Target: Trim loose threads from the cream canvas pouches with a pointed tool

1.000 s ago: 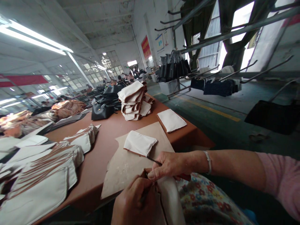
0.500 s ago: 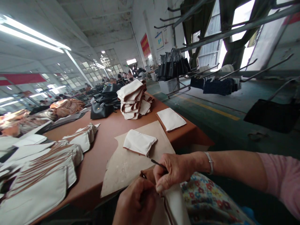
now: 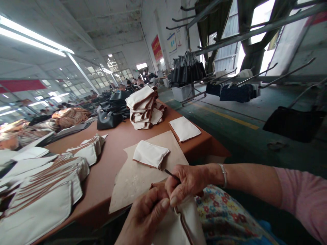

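My left hand [image 3: 149,211] is closed on the edge of a white fabric piece with brown trim [image 3: 187,217], its thumb close to my right thumb. My right hand [image 3: 182,185] pinches the same piece where its seam begins. A thin dark tool [image 3: 171,175] sticks out from that fist toward the table; its kind is hidden by the fingers. Brown material shows behind the knuckles. Just beyond my hands, a white fabric pouch [image 3: 150,153] lies on a sheet of tan board [image 3: 127,189].
On the brown-covered table [image 3: 102,170], white pieces with brown edges [image 3: 51,194] overlap at left. A tall stack of them [image 3: 143,107] stands at the back beside black bags [image 3: 109,119]. A flat white piece [image 3: 185,128] lies near the right edge. Metal racks with bags stand at right.
My left hand has turned and risen, its thumb now pressed beside my right thumb on the fabric. My right hand keeps its pinch and the dark tool. The view has shifted slightly.
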The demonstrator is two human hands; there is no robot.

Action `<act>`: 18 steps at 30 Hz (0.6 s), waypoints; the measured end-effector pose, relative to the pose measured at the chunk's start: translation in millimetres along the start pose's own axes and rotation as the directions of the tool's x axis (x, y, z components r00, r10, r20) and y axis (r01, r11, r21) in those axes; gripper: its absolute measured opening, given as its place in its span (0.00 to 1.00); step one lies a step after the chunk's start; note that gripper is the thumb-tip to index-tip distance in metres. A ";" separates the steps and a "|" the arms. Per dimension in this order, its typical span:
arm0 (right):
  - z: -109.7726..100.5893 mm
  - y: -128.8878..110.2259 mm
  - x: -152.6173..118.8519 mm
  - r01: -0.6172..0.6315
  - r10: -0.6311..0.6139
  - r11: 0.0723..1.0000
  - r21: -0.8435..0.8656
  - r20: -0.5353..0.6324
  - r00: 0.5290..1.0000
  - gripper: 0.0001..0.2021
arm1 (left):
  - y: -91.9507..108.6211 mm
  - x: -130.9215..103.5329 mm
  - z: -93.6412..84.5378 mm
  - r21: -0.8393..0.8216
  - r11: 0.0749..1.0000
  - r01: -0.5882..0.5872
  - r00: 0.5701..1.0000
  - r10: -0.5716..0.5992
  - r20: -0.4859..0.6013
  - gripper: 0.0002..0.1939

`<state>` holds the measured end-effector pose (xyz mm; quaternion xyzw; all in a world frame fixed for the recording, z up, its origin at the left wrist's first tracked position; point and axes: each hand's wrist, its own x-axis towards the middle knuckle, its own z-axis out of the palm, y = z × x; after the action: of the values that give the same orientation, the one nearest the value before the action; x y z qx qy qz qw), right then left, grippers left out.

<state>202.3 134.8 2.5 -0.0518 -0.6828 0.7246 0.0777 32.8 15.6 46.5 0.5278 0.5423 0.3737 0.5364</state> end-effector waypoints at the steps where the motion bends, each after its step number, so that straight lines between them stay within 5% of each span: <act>1: 1.5 1.1 0.0 -0.010 0.011 0.998 0.068 -0.021 1.000 0.17 | -5.1 0.0 2.2 -0.124 0.992 0.023 1.000 -0.024 -0.013 0.13; 4: 4.8 6.4 1.2 0.034 -0.013 0.974 0.225 -0.096 0.995 0.18 | -22.9 1.8 7.4 -0.424 0.904 0.053 0.993 -0.093 -0.073 0.13; 7: 1.3 8.5 0.3 -0.008 0.025 0.982 0.189 -0.089 0.996 0.19 | -34.3 4.4 9.7 -0.522 0.853 0.017 0.990 -0.088 -0.112 0.14; 13: -9.5 -7.0 -6.1 -0.100 0.103 0.989 0.110 -0.029 0.994 0.17 | -27.3 5.1 8.3 -0.488 0.872 0.048 0.992 -0.100 -0.082 0.14; 18: 5.5 -3.0 1.5 0.069 -0.043 0.989 0.128 -0.195 0.980 0.15 | -20.8 7.4 1.7 -0.345 0.938 -0.034 0.989 -0.018 -0.146 0.18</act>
<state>199.9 129.9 5.8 -0.0968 -0.6232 0.7579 0.1667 31.9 19.1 24.6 0.3982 0.5041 0.5034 0.5779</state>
